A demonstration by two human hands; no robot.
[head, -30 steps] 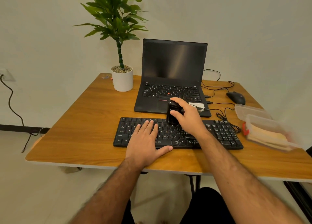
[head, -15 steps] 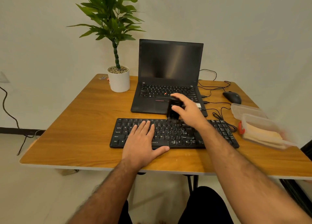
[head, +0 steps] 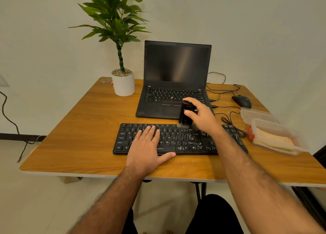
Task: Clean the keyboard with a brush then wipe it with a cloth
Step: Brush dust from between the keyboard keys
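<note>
Two hands — right hand (head: 202, 116) fingers curled round brush (head: 186, 114), left hand (head: 147, 146) flat on keyboard (head: 185, 142)

A home office or desk corner: a wooden table (head: 84, 128) against a plain wall carries an open laptop (head: 174, 78), a mouse (head: 242, 101) and a potted plant (head: 121, 57) at its far edge.

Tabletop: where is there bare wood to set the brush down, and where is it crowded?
Bare wood lies on the table left of the keyboard, between the plant pot and the near edge. A narrower strip runs along the front edge. The right side is crowded: cables, mouse, and plastic containers.
</note>
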